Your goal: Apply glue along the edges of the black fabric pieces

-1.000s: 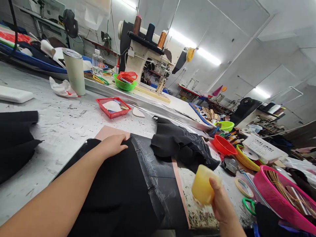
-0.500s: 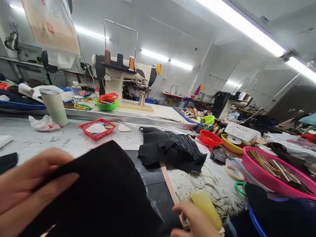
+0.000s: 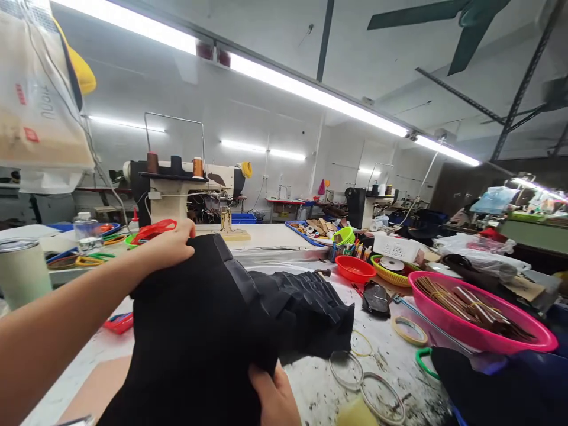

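Note:
My left hand point(image 3: 177, 239) reaches forward and grips the far left edge of a large black fabric piece point(image 3: 190, 331). The fabric is raised over the table, with a glossier strip along its right side. At its lower right edge my right hand point(image 3: 279, 393) is closed, thumb on the near face; its other fingers are partly hidden. Behind the fabric lies a ruffled stack of black pieces point(image 3: 310, 302), partly covered by it. Close to my right hand are a yellowish block point(image 3: 357, 412), cut off by the frame, and a clear ring roll point(image 3: 346, 370).
A sewing machine point(image 3: 177, 204) with thread spools stands behind the worktable. To the right are a pink basin point(image 3: 479, 322) of brown strips, a red bowl point(image 3: 355, 269), a yellow basket point(image 3: 390, 275) and a tape roll point(image 3: 409, 330). A pale tumbler point(image 3: 22, 272) stands far left.
My left hand has moved forward and right, lifting the black fabric. My right hand has left the area by the yellowish block and taken hold of the fabric's edge. The view has shifted right and up.

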Motion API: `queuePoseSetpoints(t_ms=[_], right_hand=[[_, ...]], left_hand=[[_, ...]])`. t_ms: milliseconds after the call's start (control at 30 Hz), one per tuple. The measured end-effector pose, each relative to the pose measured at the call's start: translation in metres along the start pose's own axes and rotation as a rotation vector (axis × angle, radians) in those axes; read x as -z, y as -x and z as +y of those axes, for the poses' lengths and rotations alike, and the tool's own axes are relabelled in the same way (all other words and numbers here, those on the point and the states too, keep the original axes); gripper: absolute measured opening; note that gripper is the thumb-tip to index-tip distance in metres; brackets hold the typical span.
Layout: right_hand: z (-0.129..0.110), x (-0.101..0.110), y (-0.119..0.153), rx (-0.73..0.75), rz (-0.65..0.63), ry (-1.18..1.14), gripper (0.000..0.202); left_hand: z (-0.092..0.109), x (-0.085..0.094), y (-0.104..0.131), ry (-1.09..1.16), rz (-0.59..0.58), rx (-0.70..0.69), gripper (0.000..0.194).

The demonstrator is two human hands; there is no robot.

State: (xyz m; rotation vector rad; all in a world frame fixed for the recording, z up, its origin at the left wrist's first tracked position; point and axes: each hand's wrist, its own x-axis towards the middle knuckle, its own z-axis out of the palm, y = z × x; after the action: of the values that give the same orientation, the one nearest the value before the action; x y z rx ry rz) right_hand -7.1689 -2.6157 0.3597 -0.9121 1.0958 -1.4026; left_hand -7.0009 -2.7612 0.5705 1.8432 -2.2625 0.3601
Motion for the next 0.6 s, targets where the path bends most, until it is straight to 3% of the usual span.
queuePoseSetpoints(t_ms=[133, 267, 367, 467, 533, 600], right_hand=[[-0.019, -0.027, -0.065, 0.038, 0.063, -0.176, 0.028], [-0.001, -0.025, -0.128, -0.007, 0.191, -0.041, 0.019], [0.025, -0.010, -0.157, 0.040, 0.283, 0.063, 0.013], [0.042, 0.006, -0.169, 0.063, 0.332, 0.155, 0.015], [0.045, 0.016, -0.169, -0.020, 0.281, 0.152, 0.020], [0.043, 0.027, -0.162, -0.138, 0.212, 0.090, 0.026]], left_hand=[[0.017, -0.039, -0.071, -0.143, 0.081, -0.184, 0.023], [0.051, -0.097, -0.116, -0.177, 0.081, -0.294, 0.029], [0.072, -0.155, -0.130, -0.168, 0.015, -0.300, 0.032], [0.084, -0.206, -0.132, -0.137, -0.057, -0.277, 0.034], [0.086, -0.229, -0.129, -0.113, -0.099, -0.241, 0.036], [0.082, -0.239, -0.125, -0.090, -0.123, -0.196, 0.039]])
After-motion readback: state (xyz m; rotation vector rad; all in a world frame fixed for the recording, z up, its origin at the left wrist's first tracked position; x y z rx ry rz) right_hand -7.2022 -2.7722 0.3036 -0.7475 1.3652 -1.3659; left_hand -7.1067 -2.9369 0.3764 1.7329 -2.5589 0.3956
